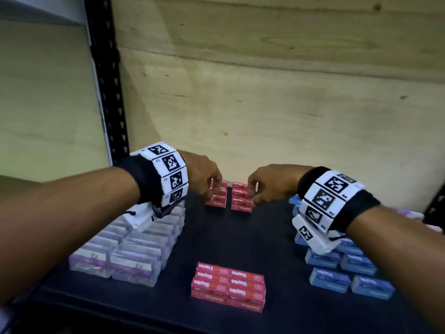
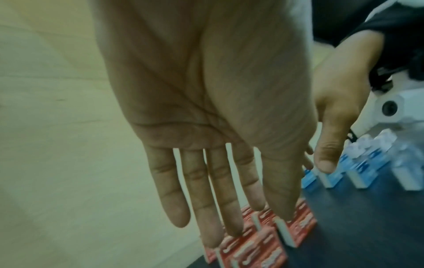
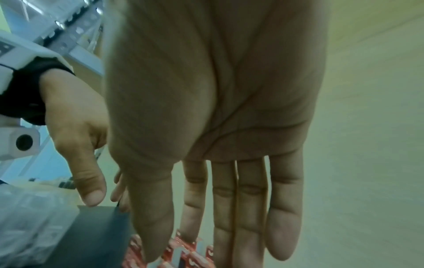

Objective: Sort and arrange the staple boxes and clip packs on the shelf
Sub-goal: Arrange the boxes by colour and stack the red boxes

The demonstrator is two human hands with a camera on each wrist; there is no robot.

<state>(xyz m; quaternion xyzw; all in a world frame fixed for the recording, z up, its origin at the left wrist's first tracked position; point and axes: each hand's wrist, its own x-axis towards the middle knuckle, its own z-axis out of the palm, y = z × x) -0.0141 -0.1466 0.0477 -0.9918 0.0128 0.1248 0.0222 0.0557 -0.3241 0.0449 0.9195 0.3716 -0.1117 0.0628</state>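
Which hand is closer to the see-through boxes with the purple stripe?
Left. The left hand reaches to the back red staple stack just past the clear clip packs, its wrist above them. The right hand is across the shelf, beside the blue boxes.

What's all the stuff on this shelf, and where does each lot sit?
Red staple boxes, back: two short stacks side by side with a gap between, red, at the back of the shelf near the wall; exact count unclear.
Red staple boxes, front: one block, red, front centre.
Clear clip packs: many, clear with purple labels, left side.
Blue boxes: many, blue, right side, in stepped rows.
Shelf: one, dark surface.
Upright post: one, black, slotted, at left.
Back wall: pale wood.
Left hand: on the left back stack.
Right hand: on the right back stack.
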